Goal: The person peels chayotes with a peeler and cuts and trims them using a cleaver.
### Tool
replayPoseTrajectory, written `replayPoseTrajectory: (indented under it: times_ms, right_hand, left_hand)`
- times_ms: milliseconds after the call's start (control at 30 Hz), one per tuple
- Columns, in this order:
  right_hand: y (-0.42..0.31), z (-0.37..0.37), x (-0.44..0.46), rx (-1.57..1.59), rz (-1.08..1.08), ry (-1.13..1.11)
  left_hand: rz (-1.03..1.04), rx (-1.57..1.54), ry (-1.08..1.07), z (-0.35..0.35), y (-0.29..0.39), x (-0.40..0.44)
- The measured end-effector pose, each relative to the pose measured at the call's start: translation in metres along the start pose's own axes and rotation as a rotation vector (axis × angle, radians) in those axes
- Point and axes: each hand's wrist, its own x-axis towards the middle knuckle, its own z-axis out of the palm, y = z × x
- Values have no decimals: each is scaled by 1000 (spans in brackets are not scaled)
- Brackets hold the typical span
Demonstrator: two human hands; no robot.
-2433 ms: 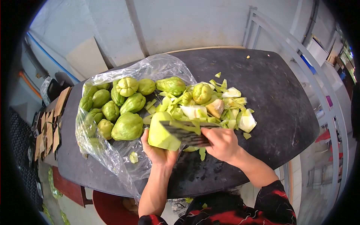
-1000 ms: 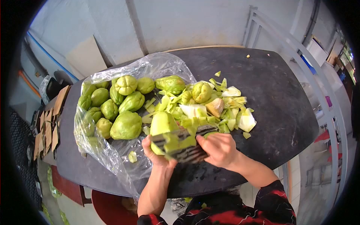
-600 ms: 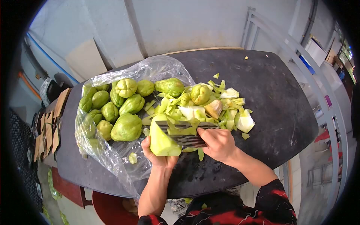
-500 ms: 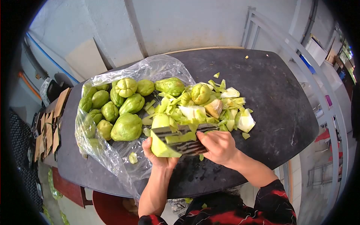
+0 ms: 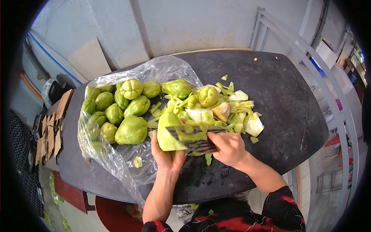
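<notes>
Lying across the left of the desk [image 5: 286, 104], one clear plastic bag [image 5: 112, 166] spreads open around at least twelve unpeeled green chayotes [image 5: 131, 130]; folds hide the exact count. Below the desk's near edge sits one red basin [image 5: 110, 214], its pale brownish contents too hidden to name. Next comes the left hand [image 5: 166, 156], cupped under one peeled chayote [image 5: 167, 133], thumb on its left side, above the desk beside the bag. One broad-bladed knife [image 5: 193, 140], blurred, crosses the fruit's right side, green peel on its blade. The right hand [image 5: 228, 149] is closed round the handle. Behind the knife, a heap of peelings [image 5: 236, 118] carries one whole chayote [image 5: 208, 96], another partly buried, three larger white pieces [image 5: 254, 124] and one tan piece [image 5: 222, 111]. Two small bits [image 5: 255, 59] lie near the far edge.
</notes>
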Motion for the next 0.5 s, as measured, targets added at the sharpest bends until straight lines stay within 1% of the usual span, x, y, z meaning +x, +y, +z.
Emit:
replayPoseTrajectory:
  times_ms: [67, 100, 167, 200, 233, 300, 333, 500]
  right_hand:
    - [-6, -4, 1, -66, -139, 5]
    - [-9, -5, 2, -62, -140, 4]
    - [-14, -6, 2, -133, -288, 29]
    - [-15, -1, 0, -146, -310, 46]
    - [-17, 0, 0, -146, -308, 47]
    - [-20, -1, 2, -173, -347, 59]
    - [-20, 0, 3, -182, -353, 65]
    - [-23, -1, 4, -205, -350, 56]
  left_hand:
    - [11, 26, -3, -1, -1, -1]
    - [14, 26, -1, -9, 0, 1]
    - [-130, -134, -256, -30, 3, 9]
    - [-197, -205, -258, -21, 2, 6]
    - [-199, -204, -257, -20, 1, 5]
    - [-91, -57, -200, -19, -2, 4]
    - [-80, -32, -211, -19, -2, 3]
    - [-84, -95, -226, -11, -5, -3]
